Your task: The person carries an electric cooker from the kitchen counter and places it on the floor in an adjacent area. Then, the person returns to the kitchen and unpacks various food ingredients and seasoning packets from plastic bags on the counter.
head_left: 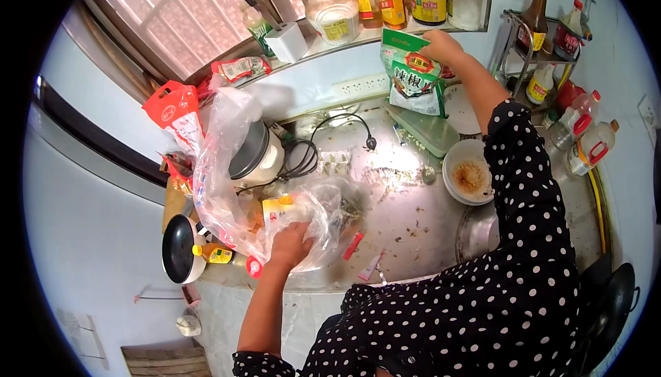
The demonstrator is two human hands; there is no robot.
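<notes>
The green packet [415, 81] hangs from the right hand [442, 48], which grips its top edge over the back of the table [430, 232], near the sill [375, 38]. The left hand [290, 245] touches the clear bag [323, 222]; whether it grasps it, I cannot tell. The bowl [468, 172] stands right of the green box [425, 130].

Counting from the rice cooker [273, 165]: one frying pan [180, 249] sits below and left of it. Above and right, on the sill, stand one knife block [286, 43], one large jar [332, 17], two yellow-labelled bottles [390, 0], one red-handled jug [427, 6] and one black-lidded jar [465, 8]. Right of it are one green packet [413, 81] and, farther, two red-handled bottles [591, 148].
</notes>
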